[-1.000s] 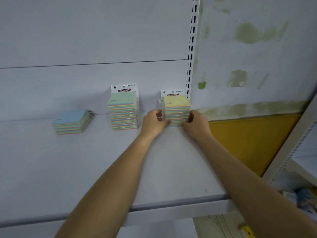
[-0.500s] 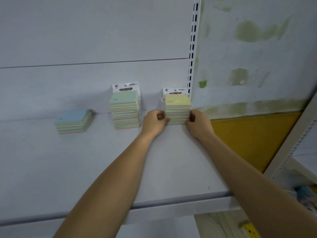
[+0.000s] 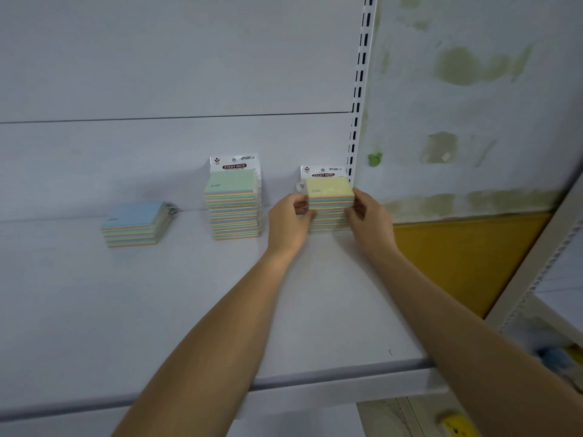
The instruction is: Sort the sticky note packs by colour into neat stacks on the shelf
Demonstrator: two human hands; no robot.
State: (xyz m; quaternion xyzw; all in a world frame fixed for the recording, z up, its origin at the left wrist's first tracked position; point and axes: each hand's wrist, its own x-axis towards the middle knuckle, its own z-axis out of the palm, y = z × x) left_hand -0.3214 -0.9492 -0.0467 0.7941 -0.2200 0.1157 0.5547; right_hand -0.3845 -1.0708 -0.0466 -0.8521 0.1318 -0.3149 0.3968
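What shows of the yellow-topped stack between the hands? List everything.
The yellow-topped stack is a pile of sticky note packs with pastel layered edges and a pale yellow top. A white header card reading STICKY NOTE stands up behind it. The stack sits upright at the back of the white shelf, beside the slotted upright. The left hand grips its left side, the right hand its right.

Dim, even light; soft blur, bowed edges.

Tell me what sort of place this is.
Probably a stationery shop or its stockroom: a white display shelf with a slotted upright, and stacks of sticky note packs in hang-tab retail packaging. The stained wall hints at a back room.
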